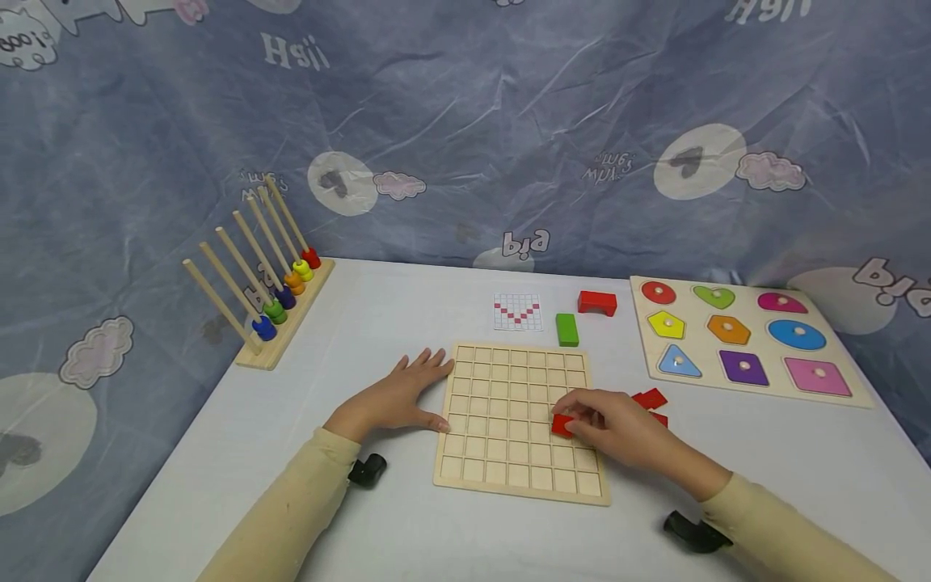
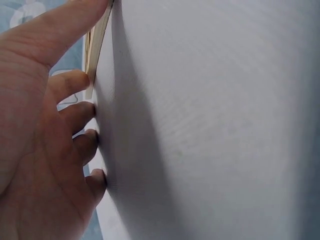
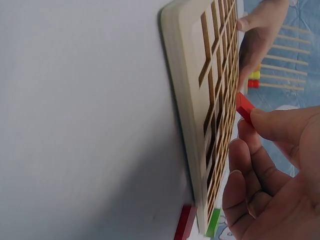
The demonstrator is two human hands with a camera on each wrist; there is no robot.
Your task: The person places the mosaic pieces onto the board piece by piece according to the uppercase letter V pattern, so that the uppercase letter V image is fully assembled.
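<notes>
The right hand [image 1: 614,428] pinches a red tile [image 1: 562,425] at its fingers' nine o'clock side, low over the grid board [image 1: 509,477], while the left hand [image 1: 403,396] rests flat, fingers straight, against the board's nine o'clock edge.

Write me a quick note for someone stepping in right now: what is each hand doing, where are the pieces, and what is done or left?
Left hand: flat on the table, fingers straight, thumb against the left edge of the wooden grid board.
Right hand: pinches a red tile over the board's right-centre cells.
Spare red tiles lie on the table just right of the board.
The pattern card with a red V lies behind the board, next to a green block and a red arch block.
Done: no tile visibly seated in the grid.
Left: seating the held tile and the spares.
</notes>
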